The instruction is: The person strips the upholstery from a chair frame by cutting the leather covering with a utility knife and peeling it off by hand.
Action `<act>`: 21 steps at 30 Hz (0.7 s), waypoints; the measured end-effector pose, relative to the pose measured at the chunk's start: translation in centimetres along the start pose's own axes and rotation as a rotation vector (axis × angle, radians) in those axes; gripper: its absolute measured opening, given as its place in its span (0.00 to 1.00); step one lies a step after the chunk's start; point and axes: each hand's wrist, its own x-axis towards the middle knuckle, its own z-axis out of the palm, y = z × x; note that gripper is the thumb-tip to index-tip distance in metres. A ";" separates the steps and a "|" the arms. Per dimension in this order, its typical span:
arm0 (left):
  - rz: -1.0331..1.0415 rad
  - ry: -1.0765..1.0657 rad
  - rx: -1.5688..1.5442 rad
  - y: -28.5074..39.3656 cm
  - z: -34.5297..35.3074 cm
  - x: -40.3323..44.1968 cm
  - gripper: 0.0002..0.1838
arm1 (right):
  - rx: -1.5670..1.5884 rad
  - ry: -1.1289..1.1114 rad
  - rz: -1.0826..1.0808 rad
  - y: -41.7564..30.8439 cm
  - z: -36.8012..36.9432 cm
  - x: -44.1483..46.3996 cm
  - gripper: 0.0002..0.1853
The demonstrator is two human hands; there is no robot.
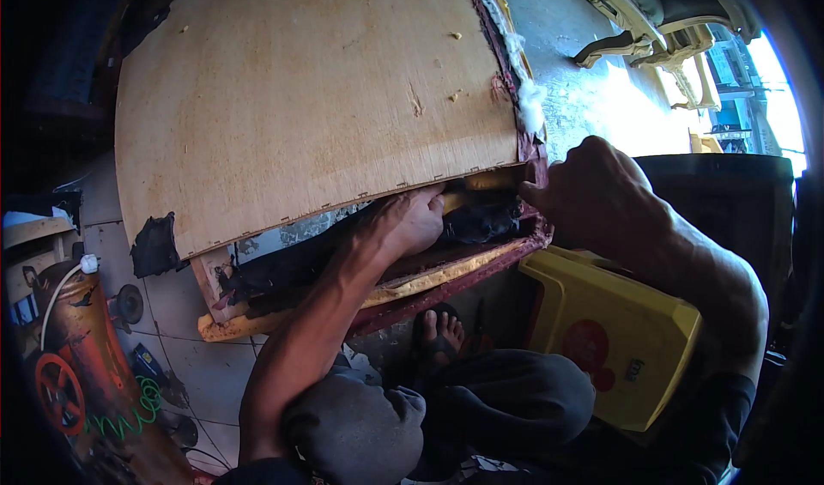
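A piece of furniture with a plywood panel (326,99) stands in front of me, its lower side open to a padded frame. My left hand (410,221) reaches into that opening under the panel's edge, its fingers curled beside black cloth (481,221); what they hold, if anything, is hidden. At the right corner my right hand (601,189) is closed against the maroon fabric (537,172), thumb and fingers pinching its edge. White stuffing (530,103) shows along the panel's right side. Yellow foam (429,275) lines the lower rail.
A yellow plastic container (618,330) with a red mark stands by my right knee. To the left is a rusty orange tank (81,322) with a red wheel and a green coiled hose (129,412). Carved chair frames (639,21) stand at the upper right.
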 end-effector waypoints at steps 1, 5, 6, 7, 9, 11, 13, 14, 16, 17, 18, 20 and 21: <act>0.007 0.023 0.028 0.1 0.0 0.1 0.27 | -0.182 0.130 -0.069 0.1 0.0 -0.1 0.02; -0.036 -0.011 0.029 0.0 0.0 0.7 0.27 | -0.066 -0.072 -0.004 -0.5 -1.8 0.7 0.02; -0.046 -0.011 0.002 -0.2 0.2 0.9 0.27 | -0.099 -0.142 -0.015 -0.9 -1.7 1.1 0.03; -0.054 -0.022 -0.017 -0.2 0.4 0.7 0.27 | -0.120 -0.215 -0.018 -1.5 -1.5 1.0 0.04; -0.060 -0.055 0.073 0.9 -0.2 0.4 0.27 | -0.077 -0.246 0.008 -1.9 -1.6 0.8 0.05; -0.008 0.027 0.204 -0.5 0.6 1.5 0.29 | -0.101 -0.246 0.032 -1.7 -2.5 1.1 0.06; -0.091 -0.045 0.111 -0.5 0.6 2.5 0.29 | -0.198 -0.236 0.005 -3.0 -1.9 2.0 0.06; -0.173 -0.125 0.043 -0.3 0.6 2.5 0.30 | -0.279 -0.219 -0.008 -4.0 -1.7 2.3 0.07; -0.119 -0.086 0.109 0.2 0.1 1.7 0.28 | -0.282 -0.304 0.015 -4.6 -2.0 2.9 0.08; -0.049 -0.035 0.075 -0.6 0.7 1.9 0.28 | -0.304 -0.238 0.057 -4.9 -1.6 2.3 0.08; 0.013 0.022 0.034 -1.7 1.3 2.2 0.27 | -0.331 -0.170 0.086 -4.9 -1.2 1.8 0.09; 0.042 -0.027 0.002 -0.7 -0.4 0.1 0.27 | -0.231 -0.249 0.134 -4.7 -2.1 2.6 0.08; 0.038 -0.019 -0.017 -0.9 -0.8 -1.1 0.26 | -0.233 -0.319 0.118 -4.8 -3.0 2.9 0.08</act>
